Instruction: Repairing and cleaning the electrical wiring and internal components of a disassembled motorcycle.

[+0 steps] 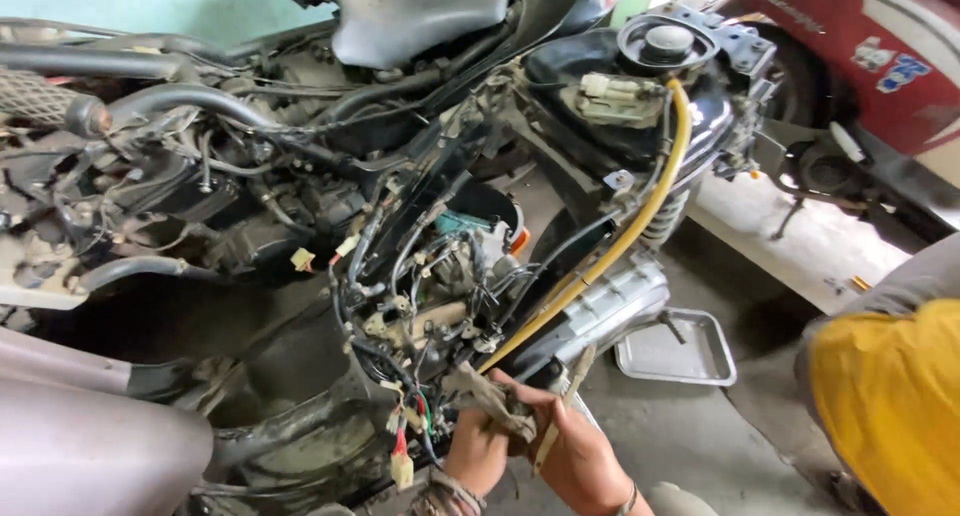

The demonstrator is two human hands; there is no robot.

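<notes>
From the head camera, a stripped scooter (420,226) with its body panels off fills most of the view, its frame tubes, engine and loose wiring bared; everything here is placed against its yellow hose (640,211), which runs from beside the fuel tank cap (667,42) at the upper right down and leftwards to the hands at the bottom centre. At the lower end of the yellow hose the left hand (478,446) has its fingers clenched on a dirty grey rag (490,396), bunched against the wiring there; the rag touches or nearly touches the hose end. Just right of that end the right hand (580,456) lies against the left; its fingers are closed around a slim, pale, stick-like tool (562,406) that stands up past the palm, though what kind of tool it is I cannot tell. Left of the hose's lower end hangs a bundle of wires with a pale connector (402,468) and red and green leads; right of the hose, on the concrete floor (700,436), lies a shallow metal tray (680,351); further right a yellow cloth (890,396) covers the person's knee at the frame edge. Beyond the top of the hose stands a red scooter (860,66); well left of the hose a ribbed handlebar grip (50,101) points out of frame.
</notes>
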